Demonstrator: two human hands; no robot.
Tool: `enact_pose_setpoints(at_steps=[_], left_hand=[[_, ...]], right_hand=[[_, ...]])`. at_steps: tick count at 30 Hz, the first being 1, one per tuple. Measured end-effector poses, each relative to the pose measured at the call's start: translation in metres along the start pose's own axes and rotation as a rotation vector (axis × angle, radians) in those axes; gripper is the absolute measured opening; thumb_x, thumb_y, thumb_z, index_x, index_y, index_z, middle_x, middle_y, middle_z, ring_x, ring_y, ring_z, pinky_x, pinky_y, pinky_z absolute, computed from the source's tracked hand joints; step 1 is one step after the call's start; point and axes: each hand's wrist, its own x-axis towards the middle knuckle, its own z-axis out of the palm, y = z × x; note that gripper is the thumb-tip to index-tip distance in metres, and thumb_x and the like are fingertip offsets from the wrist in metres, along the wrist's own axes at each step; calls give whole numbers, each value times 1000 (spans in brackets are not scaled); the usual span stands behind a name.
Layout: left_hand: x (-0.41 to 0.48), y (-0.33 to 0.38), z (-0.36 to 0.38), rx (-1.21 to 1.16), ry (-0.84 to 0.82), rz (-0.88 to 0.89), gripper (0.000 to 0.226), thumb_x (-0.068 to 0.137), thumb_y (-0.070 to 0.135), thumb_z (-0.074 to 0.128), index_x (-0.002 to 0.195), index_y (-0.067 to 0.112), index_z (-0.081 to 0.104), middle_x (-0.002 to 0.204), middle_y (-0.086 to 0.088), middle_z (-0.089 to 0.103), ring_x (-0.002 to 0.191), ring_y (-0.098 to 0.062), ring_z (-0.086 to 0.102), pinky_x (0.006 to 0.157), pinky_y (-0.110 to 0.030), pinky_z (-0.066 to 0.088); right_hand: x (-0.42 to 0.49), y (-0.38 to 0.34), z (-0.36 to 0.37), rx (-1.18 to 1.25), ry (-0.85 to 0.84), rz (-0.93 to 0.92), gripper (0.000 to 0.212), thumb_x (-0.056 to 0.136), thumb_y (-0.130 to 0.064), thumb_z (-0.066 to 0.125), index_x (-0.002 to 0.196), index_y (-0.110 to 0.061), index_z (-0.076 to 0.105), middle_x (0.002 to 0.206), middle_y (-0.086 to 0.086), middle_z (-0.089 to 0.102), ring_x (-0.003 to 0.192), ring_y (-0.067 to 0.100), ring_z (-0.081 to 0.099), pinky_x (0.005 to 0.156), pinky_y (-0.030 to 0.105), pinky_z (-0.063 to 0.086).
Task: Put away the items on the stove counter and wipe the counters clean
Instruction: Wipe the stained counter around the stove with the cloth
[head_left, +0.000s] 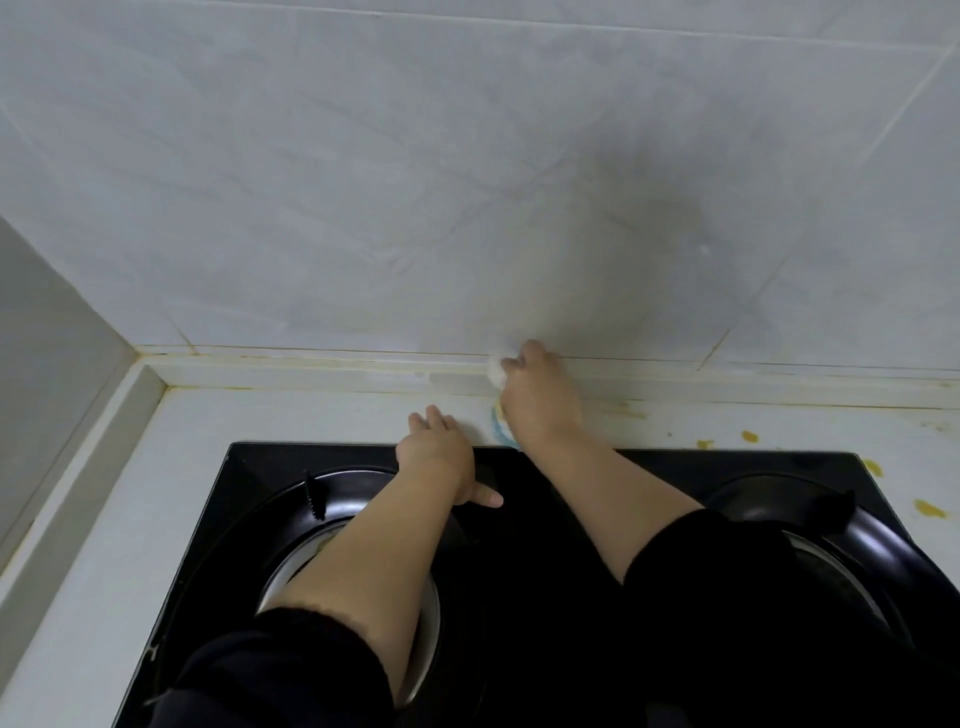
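A black glass gas stove (545, 519) with two round burners is set into a white counter (130, 519). My right hand (540, 395) reaches past the stove's back edge and grips a pale cloth (497, 413), white with blue and yellow showing, pressing it where the counter's raised back ledge (311, 371) meets the tiled wall. Most of the cloth is hidden under the hand. My left hand (441, 457) rests flat with fingers spread on the stove's back edge, thumb on the black glass.
Yellow stains (748, 436) dot the counter behind and to the right of the stove (930, 509). Grey-white wall tiles (415, 182) rise behind the ledge, and a side wall (47, 374) closes the left. Both forearms cross over the burners.
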Motion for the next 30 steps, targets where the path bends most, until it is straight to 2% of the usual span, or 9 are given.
enact_pose_setpoints(at_steps=[2,6,10,12,17,20,22,27,30], left_hand=[[-1,-1,1,-3,11,6,129,67,72,64,149,2,-7,158,-13,-10,146,-32,-7,110,-45,30],[-1,-3,3,-15,30,8,129,66,73,64,149,3,-6,158,-12,-9,145,-32,-7,109,-46,30],[2,-3,6,-19,62,18,128,65,73,66,149,2,0,158,-14,-3,145,-33,-1,112,-44,24],[2,-4,7,-20,68,23,126,65,73,66,149,4,3,157,-13,-1,144,-33,1,113,-43,24],[1,-3,6,31,84,11,127,64,76,63,149,3,4,157,-14,3,143,-33,6,112,-43,24],[0,-2,5,35,64,17,129,65,76,62,149,1,-1,157,-16,-2,144,-36,1,115,-43,19],[1,-2,4,4,44,17,129,67,73,64,149,0,-5,158,-17,-7,145,-36,-4,116,-42,17],[1,0,2,-25,-7,15,129,69,68,65,148,1,-11,157,-15,-14,145,-34,-12,116,-42,14],[0,-3,3,-29,0,32,128,69,70,64,149,2,-10,157,-15,-14,145,-34,-12,115,-43,16]], right_hand=[[-4,21,-4,-47,-25,61,34,86,-8,49,120,-8,54,130,14,39,115,32,41,90,36,42],[-6,41,-5,-87,-31,125,32,82,-5,49,113,-9,56,124,15,39,107,34,44,83,37,45],[-1,-9,4,-93,-18,-62,33,82,-4,49,115,-3,55,130,13,40,115,32,43,90,37,41],[3,-28,7,-110,-12,-92,33,86,-5,48,118,-2,53,130,12,38,118,31,41,91,36,41],[3,17,-1,-176,-64,37,33,85,-8,53,117,-3,56,131,13,37,115,32,42,92,39,46],[-2,40,-3,-227,-76,95,36,84,-8,54,120,-4,54,133,13,36,115,32,41,89,38,46],[0,30,-1,-198,-76,118,35,85,-5,50,119,-1,53,130,12,37,115,32,42,87,40,47],[3,-19,8,-176,-29,-98,37,87,-3,48,124,4,48,132,13,36,120,31,40,87,36,46],[5,-7,0,-177,-37,-95,33,88,-1,46,121,2,52,130,11,39,119,31,42,89,39,46]])
